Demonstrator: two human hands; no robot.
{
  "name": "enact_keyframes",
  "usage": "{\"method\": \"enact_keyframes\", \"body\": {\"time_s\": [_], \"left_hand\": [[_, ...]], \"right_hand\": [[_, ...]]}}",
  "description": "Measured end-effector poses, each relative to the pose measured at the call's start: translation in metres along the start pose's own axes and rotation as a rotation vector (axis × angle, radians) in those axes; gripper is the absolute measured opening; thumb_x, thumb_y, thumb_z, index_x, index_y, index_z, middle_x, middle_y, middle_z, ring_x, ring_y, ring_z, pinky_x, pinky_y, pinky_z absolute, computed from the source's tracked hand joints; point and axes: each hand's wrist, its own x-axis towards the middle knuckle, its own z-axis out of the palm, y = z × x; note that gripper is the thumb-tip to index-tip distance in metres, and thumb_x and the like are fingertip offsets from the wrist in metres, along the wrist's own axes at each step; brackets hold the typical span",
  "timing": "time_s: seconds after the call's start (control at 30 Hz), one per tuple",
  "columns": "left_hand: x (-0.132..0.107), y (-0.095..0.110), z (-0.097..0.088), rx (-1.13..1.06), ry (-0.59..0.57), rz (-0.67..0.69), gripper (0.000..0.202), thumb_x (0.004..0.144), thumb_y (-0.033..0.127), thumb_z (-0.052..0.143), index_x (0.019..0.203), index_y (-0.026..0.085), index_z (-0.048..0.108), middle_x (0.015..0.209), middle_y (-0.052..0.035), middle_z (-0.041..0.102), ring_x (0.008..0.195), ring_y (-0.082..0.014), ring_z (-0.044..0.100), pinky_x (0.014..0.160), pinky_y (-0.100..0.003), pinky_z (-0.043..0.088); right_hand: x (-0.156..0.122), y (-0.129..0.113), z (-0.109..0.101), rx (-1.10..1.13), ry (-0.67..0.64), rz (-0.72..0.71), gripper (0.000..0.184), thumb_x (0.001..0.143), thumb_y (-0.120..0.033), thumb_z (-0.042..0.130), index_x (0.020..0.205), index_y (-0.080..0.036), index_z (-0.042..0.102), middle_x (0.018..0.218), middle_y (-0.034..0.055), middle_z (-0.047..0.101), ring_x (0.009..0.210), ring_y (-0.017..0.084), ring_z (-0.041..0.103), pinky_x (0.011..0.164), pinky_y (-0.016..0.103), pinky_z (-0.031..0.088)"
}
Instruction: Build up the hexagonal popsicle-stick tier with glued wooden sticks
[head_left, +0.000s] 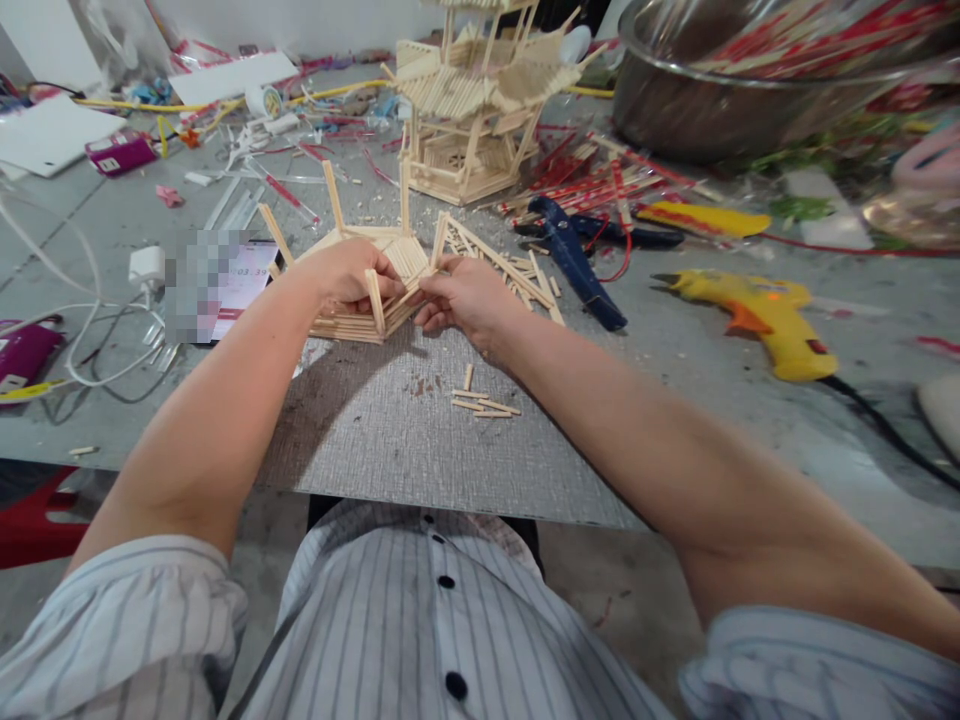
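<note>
A low many-sided model of pale wooden sticks (349, 328) lies on the table, with upright posts at its corners. My left hand (346, 275) reaches over it from the left, its curled fingers closed at the inside of the front right rim, behind a front post. Thumb and fingers of my right hand (471, 300) are pinched together at the right corner, by the foot of another post. Whether a loose stick is between those fingertips is hidden. Several short cut sticks (487, 405) lie in front of my right hand, and a pile of sticks (499, 262) lies behind it.
Beyond the model stands a taller stick pavilion (469, 130). Blue-handled cutters (574, 262) and a yellow glue gun (776, 315) lie to the right, its cord running off the edge. A metal basin (675, 115) is behind them. At left are a phone (244, 285) and white cables.
</note>
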Motion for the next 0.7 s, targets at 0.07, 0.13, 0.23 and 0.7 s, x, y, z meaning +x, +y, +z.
{"method": "enact_keyframes", "body": {"time_s": [0.07, 0.13, 0.23, 0.7], "left_hand": [[0.001, -0.002, 0.000, 0.007, -0.001, -0.001, 0.021, 0.075, 0.030, 0.060, 0.082, 0.012, 0.068, 0.056, -0.0011, 0.056, 0.054, -0.0105, 0.045, 0.057, -0.026, 0.034], [0.001, -0.002, -0.001, 0.013, -0.006, -0.004, 0.021, 0.076, 0.030, 0.060, 0.082, 0.012, 0.068, 0.056, -0.0008, 0.056, 0.054, -0.0097, 0.045, 0.056, -0.025, 0.034], [0.000, 0.000, 0.000, 0.028, -0.001, -0.014, 0.022, 0.076, 0.031, 0.062, 0.082, 0.011, 0.067, 0.056, -0.0009, 0.056, 0.053, -0.0086, 0.045, 0.053, -0.024, 0.034], [-0.004, 0.007, -0.001, 0.075, -0.039, -0.034, 0.031, 0.075, 0.034, 0.064, 0.093, 0.009, 0.069, 0.059, -0.0016, 0.056, 0.051, -0.0080, 0.045, 0.057, -0.027, 0.035]], "right_hand": [[0.000, 0.000, 0.000, 0.003, -0.005, -0.003, 0.016, 0.084, -0.002, 0.044, 0.086, -0.016, 0.048, 0.061, -0.0013, 0.060, 0.038, 0.007, 0.053, 0.036, 0.018, 0.043], [-0.001, 0.000, 0.000, 0.007, -0.004, -0.010, 0.015, 0.083, -0.002, 0.043, 0.085, -0.016, 0.048, 0.060, -0.0011, 0.060, 0.038, 0.007, 0.053, 0.036, 0.018, 0.043], [0.000, 0.001, -0.001, 0.015, 0.009, -0.024, 0.016, 0.082, -0.001, 0.043, 0.081, -0.016, 0.049, 0.057, -0.0017, 0.059, 0.038, 0.008, 0.054, 0.037, 0.017, 0.043], [-0.001, 0.000, 0.000, 0.015, 0.065, -0.001, 0.017, 0.084, -0.001, 0.046, 0.081, -0.018, 0.042, 0.053, -0.0055, 0.055, 0.036, 0.008, 0.053, 0.036, 0.017, 0.043]]}}
